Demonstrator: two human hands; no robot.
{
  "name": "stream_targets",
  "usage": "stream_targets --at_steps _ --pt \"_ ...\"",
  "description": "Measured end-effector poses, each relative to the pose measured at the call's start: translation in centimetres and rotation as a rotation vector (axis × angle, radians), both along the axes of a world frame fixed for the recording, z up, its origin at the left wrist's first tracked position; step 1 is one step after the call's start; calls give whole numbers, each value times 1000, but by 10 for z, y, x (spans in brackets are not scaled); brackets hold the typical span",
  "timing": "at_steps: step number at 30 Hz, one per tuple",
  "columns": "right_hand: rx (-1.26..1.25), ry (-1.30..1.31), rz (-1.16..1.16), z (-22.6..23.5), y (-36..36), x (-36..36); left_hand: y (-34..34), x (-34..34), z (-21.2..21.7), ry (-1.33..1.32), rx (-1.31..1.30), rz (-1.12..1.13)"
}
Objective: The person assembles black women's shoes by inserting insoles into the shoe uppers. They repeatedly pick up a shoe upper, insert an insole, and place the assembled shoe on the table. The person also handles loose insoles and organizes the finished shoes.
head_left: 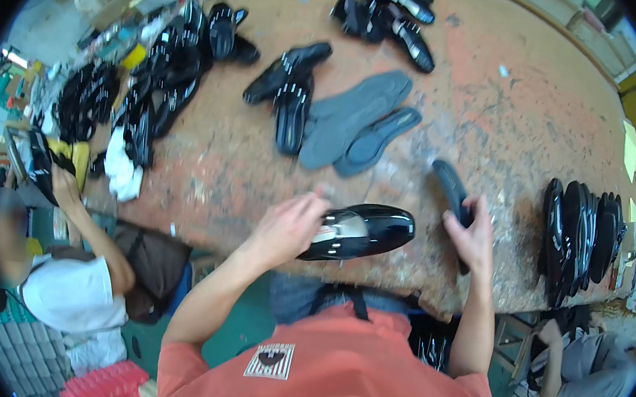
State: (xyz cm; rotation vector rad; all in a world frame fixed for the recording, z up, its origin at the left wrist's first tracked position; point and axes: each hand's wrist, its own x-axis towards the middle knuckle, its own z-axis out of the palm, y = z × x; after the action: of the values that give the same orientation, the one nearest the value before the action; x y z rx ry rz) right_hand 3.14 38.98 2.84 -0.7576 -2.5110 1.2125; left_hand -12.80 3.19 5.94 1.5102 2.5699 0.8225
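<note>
My left hand (pixel 286 227) is closed on the heel end of a glossy black shoe (pixel 385 229). The shoe lies lengthwise over the table's near edge, toe to the right, with a pale lining showing at its opening. In my right hand (pixel 475 240), to the right of the shoe, a dark insole (pixel 450 182) is pinched between thumb and fingers. It points up and away to the left, partly covered by the hand. Beyond the shoe lie large grey insoles (pixel 352 121) and a smaller grey-blue insole (pixel 373 144) beside them.
Loose black shoes (pixel 292 108) lie left of the insoles, with another group (pixel 396 26) farther back. Black shoes pile up (pixel 166 69) at the left, near a white cloth (pixel 122 168). A row of shoes (pixel 578 239) stands at right. Co-workers sit at left (pixel 68 289) and right (pixel 584 377).
</note>
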Motion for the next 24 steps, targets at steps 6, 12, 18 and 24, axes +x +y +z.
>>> stream_targets --at_steps 6,12,18,24 --pt "152 46 509 42 -14 21 10 42 -63 -229 266 59" --pt "560 -125 853 78 -48 12 13 44 -54 -231 393 213" --pt "412 34 927 47 -90 -13 -52 95 -54 -902 271 767" --pt "383 89 1006 27 -118 -28 -47 129 -66 -890 525 704"
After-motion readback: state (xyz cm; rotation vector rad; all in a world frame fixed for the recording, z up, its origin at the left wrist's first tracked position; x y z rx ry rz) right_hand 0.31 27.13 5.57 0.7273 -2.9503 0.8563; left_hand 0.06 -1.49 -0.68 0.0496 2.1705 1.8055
